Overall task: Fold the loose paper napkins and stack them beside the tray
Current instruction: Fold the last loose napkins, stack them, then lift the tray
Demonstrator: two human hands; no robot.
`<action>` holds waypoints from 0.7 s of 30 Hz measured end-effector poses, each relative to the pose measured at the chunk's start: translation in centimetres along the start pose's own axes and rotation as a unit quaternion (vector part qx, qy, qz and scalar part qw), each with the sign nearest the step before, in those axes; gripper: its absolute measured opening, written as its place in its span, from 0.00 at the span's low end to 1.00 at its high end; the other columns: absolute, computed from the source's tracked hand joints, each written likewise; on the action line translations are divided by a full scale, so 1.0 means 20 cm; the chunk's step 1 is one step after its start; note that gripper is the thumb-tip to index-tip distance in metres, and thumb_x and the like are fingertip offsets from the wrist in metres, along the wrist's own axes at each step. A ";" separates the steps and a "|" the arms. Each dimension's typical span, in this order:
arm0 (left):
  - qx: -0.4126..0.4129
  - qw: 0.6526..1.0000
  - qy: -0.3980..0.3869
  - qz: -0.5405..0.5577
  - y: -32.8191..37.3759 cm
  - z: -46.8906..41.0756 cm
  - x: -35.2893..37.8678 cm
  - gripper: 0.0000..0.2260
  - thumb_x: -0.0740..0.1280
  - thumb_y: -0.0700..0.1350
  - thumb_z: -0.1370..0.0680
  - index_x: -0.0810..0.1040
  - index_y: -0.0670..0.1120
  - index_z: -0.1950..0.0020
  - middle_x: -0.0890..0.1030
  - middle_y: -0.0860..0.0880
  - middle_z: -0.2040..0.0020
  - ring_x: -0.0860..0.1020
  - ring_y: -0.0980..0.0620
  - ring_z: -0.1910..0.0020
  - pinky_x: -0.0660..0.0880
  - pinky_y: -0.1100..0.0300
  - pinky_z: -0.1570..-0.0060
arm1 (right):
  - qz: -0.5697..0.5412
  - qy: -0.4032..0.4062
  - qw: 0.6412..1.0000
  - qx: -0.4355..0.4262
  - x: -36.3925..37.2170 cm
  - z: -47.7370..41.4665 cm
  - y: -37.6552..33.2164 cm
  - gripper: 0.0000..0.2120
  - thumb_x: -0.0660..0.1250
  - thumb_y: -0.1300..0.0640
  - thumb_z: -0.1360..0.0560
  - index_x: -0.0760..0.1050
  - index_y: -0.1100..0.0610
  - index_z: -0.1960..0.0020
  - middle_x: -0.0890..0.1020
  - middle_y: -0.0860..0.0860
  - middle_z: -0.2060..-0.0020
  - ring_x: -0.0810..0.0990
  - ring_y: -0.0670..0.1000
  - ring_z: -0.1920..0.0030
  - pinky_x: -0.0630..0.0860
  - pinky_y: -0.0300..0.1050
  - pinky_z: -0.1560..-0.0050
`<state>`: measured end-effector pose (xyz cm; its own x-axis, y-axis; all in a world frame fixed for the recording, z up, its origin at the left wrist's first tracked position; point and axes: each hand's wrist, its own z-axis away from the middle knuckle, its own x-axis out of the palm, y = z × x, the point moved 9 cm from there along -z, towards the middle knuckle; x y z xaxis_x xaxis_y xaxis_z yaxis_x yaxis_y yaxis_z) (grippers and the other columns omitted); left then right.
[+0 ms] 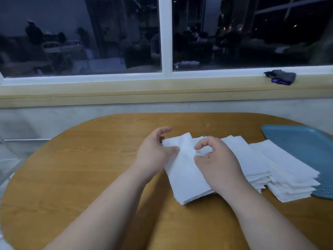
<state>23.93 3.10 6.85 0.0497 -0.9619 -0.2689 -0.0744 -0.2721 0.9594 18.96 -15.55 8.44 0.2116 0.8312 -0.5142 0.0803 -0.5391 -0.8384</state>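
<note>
A white paper napkin [185, 175] lies folded lengthwise on the wooden table [90, 165] in front of me. My left hand [155, 152] pinches its far left edge between thumb and fingers. My right hand [216, 161] pinches the napkin near its far middle, fingers curled. To the right sit two stacks of white napkins: one [246, 159] just behind my right hand, another [292, 177] partly overlapping the blue tray [302, 141] at the table's right edge.
A wall with a window sill runs behind the table. A dark folded cloth [282, 76] lies on the sill at the right. A clear chair edge [7, 170] shows at the far left.
</note>
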 end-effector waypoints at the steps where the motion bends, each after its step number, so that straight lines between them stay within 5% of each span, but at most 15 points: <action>1: 0.013 1.000 -0.002 -0.019 0.04 -0.05 0.05 0.25 0.76 0.42 0.31 0.76 0.62 0.39 0.80 0.52 0.49 0.83 0.52 0.52 0.80 0.52 0.47 | 0.012 0.016 1.000 -0.009 -0.04 -0.03 0.00 0.11 0.66 0.62 0.25 0.73 0.44 0.56 0.75 0.40 0.56 0.74 0.42 0.69 0.63 0.35 0.72; 7: 0.050 0.987 -0.041 -0.147 0.09 -0.26 0.32 0.26 0.72 0.41 0.27 0.73 0.55 0.31 0.79 0.55 0.48 0.80 0.54 0.50 0.75 0.62 0.50 | 0.140 0.013 0.989 -0.033 -0.08 -0.16 0.05 0.11 0.61 0.63 0.22 0.71 0.47 0.50 0.69 0.38 0.45 0.77 0.46 0.62 0.73 0.43 0.63; 12: 0.076 0.953 -0.067 -0.287 0.00 -0.27 0.44 0.23 0.68 0.42 0.25 0.72 0.54 0.30 0.79 0.54 0.44 0.77 0.53 0.46 0.68 0.65 0.51 | 0.285 -0.040 0.956 -0.056 -0.03 -0.17 0.11 0.12 0.61 0.62 0.22 0.71 0.48 0.42 0.67 0.45 0.39 0.75 0.50 0.51 0.69 0.44 0.60; 18: 0.176 0.905 0.017 -0.388 0.16 -0.20 0.44 0.19 0.68 0.46 0.24 0.77 0.53 0.33 0.74 0.51 0.37 0.68 0.46 0.39 0.66 0.58 0.39 | 0.200 0.031 0.979 -0.019 -0.27 -0.12 0.19 0.04 0.64 0.51 0.22 0.74 0.44 0.49 0.68 0.36 0.45 0.76 0.45 0.60 0.73 0.44 0.59; 21: 0.223 0.905 -0.007 -0.362 0.31 -0.13 0.56 0.16 0.69 0.47 0.24 0.79 0.52 0.37 0.74 0.52 0.39 0.67 0.48 0.39 0.65 0.59 0.38 | 0.133 0.084 0.987 0.028 -0.48 -0.08 0.31 0.03 0.67 0.51 0.24 0.75 0.43 0.51 0.74 0.38 0.48 0.75 0.39 0.61 0.72 0.42 0.57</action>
<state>26.64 -9.28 9.92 0.2335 -0.5268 -0.8173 -0.4222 -0.8121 0.4029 18.96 -27.11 8.41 0.3777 0.6237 -0.6844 -0.0526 -0.7235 -0.6883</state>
